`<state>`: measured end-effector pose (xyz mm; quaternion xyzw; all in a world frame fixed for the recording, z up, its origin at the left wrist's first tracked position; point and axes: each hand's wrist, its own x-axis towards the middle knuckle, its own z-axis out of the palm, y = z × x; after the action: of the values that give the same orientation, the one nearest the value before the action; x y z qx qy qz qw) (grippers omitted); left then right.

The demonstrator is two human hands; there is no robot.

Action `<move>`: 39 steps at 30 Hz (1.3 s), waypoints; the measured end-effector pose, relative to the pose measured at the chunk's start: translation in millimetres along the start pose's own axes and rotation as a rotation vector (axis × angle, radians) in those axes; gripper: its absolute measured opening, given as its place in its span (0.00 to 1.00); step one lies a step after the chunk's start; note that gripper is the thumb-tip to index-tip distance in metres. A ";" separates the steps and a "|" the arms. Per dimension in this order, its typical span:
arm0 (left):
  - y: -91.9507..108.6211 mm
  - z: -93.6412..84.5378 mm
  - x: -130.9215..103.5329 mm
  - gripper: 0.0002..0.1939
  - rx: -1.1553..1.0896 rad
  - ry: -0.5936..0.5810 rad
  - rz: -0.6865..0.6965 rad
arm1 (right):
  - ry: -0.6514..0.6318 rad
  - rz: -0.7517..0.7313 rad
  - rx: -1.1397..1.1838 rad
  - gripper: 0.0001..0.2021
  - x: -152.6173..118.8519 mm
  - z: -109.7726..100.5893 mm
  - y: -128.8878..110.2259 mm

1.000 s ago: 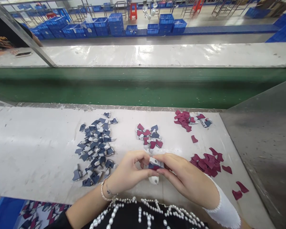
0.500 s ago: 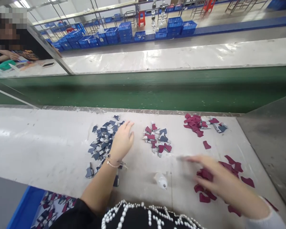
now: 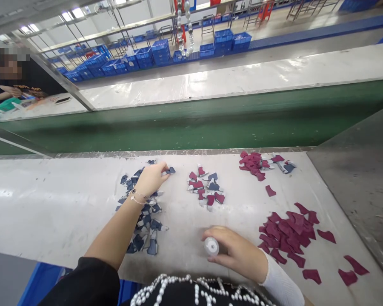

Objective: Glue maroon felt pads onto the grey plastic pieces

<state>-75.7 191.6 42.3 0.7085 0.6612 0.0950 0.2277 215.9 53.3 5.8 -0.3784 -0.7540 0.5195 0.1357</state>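
My left hand point(image 3: 151, 180) reaches over the heap of dark blue and grey pieces point(image 3: 147, 221), its fingers closed on a small dark blue piece point(image 3: 170, 171) at the heap's far right side. My right hand point(image 3: 234, 250) is wrapped around a small clear-white bottle point(image 3: 211, 246), whose round end faces the camera, near the table's front edge. Between and beyond the hands sits a small cluster of maroon and blue pieces point(image 3: 196, 184). A large pile of flat maroon pieces point(image 3: 287, 233) spreads to the right of my right hand.
More maroon pieces point(image 3: 251, 163) lie at the back right beside a few grey-and-blue ones. A green strip point(image 3: 191, 125) runs behind the table. Metal panels point(image 3: 357, 170) stand at the right. A blue crate point(image 3: 44, 276) is below at the left. Another person point(image 3: 28, 76) sits at the far left.
My right hand has moved left from the maroon pile and closed around the bottle, which was lying on the table. My left hand has shifted left and now pinches a blue piece.
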 end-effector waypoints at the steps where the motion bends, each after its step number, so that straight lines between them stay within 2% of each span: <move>1: 4.6 -1.2 -8.9 0.09 -0.077 -0.019 0.032 | 0.000 0.014 0.014 0.17 -5.1 -3.2 -2.2; 4: 17.8 3.2 -37.7 0.13 -0.333 -0.082 0.103 | 0.047 0.067 0.094 0.23 -24.2 -18.1 -8.0; 7: 29.0 22.1 -62.5 0.15 -0.609 -0.142 0.128 | 0.202 0.096 0.208 0.17 -42.4 -36.2 -13.7; 11: 42.7 55.7 -84.7 0.18 -1.310 -0.326 -0.038 | 0.467 0.131 0.255 0.12 -55.0 -55.5 -25.1; 13: 49.8 68.9 -92.2 0.22 -1.459 -0.380 -0.100 | 0.528 0.184 0.294 0.13 -54.7 -60.9 -32.5; 15: 57.2 77.5 -98.5 0.29 -1.405 -0.382 -0.093 | 0.525 0.226 0.361 0.13 -50.2 -63.0 -40.1; 17: 64.8 81.1 -104.4 0.31 -1.280 -0.348 -0.060 | 0.506 0.207 0.421 0.11 -42.8 -62.4 -47.2; 22: 80.3 75.0 -115.8 0.23 -1.019 -0.255 0.080 | 0.542 0.024 0.315 0.11 -23.7 -55.9 -62.0; 26: 83.2 68.2 -118.7 0.21 -0.852 -0.187 0.124 | 0.568 0.049 0.217 0.08 -16.2 -49.8 -75.0; 28: 83.0 66.2 -119.2 0.21 -0.819 -0.184 0.117 | 0.562 0.051 0.160 0.11 -14.0 -47.0 -80.8; 31: 82.8 64.7 -120.3 0.19 -0.816 -0.195 0.119 | 0.542 -0.027 0.050 0.12 -11.1 -44.1 -86.0; 39: 83.6 62.9 -121.7 0.19 -0.792 -0.175 0.139 | 0.579 -0.130 -0.094 0.10 -9.5 -43.2 -88.4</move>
<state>13.3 58.1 44.8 0.6144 0.5023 0.2967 0.5312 210.2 60.6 104.2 -0.4674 -0.7300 0.3447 0.3603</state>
